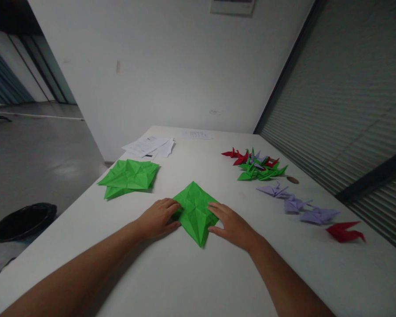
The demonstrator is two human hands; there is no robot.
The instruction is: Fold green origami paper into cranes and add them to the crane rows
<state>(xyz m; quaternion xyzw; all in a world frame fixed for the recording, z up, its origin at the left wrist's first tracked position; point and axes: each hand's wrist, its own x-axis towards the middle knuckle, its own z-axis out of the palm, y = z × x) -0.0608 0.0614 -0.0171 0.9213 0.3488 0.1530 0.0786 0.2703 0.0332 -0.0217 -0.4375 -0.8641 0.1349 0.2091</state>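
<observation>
A creased green paper square [195, 209] lies on the white table in front of me, turned so that one corner points toward me. My left hand [160, 218] rests at its left corner, fingertips on the paper and thumb apart from the fingers. At the right corner, my right hand [231, 223] touches the sheet with its fingers on top, the thumb spread near the lower right edge. Neither hand is closed round the paper.
More creased green sheets [128, 176] lie at the left, with printed papers [149, 146] behind them. A pile of folded cranes [259, 166] is at the back right. Purple cranes [295, 204] and a red crane [345, 232] line the right side. A black bin [23, 222] stands left of the table [198, 281].
</observation>
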